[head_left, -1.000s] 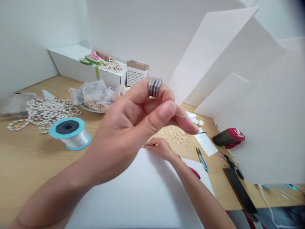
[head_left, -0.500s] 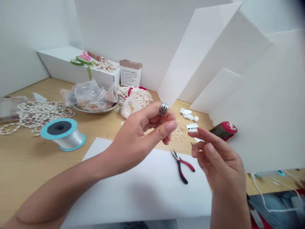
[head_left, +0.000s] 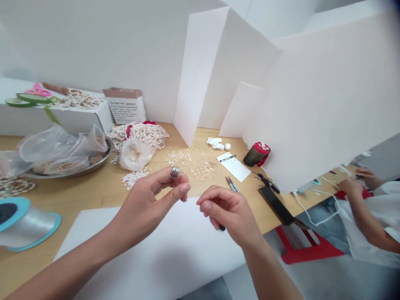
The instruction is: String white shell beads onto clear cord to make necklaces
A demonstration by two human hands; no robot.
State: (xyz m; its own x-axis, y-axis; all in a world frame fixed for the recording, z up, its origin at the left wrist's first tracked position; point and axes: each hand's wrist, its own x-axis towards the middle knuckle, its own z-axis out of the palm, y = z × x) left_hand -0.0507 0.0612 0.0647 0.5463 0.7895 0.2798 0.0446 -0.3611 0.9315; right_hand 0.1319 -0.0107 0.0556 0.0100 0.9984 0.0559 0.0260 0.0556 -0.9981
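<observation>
My left hand [head_left: 150,200] is raised over the edge of a white sheet [head_left: 156,262], its thumb and fingertips pinched together, with a silver ring [head_left: 175,172] on one finger. Any fine thread there is too thin to see. My right hand [head_left: 228,212] hangs close beside it, fingers curled, touching nothing visible. A black pliers handle [head_left: 221,227] pokes out beneath that hand, the rest hidden. Just beyond both hands lie scattered small pale beads [head_left: 190,164] and blue-handled thread snips [head_left: 231,184].
A spool of clear thread [head_left: 28,229] stands at the left. Behind are a metal plate with plastic bags [head_left: 103,156] and a heap of shell strands [head_left: 137,135]. A phone [head_left: 275,205] lies at the right table edge. Another person's hands [head_left: 356,185] work beyond it.
The view has swung right, so the table items shift left. Both my hands have dropped lower and come closer together. My right hand now curls over the pliers.
</observation>
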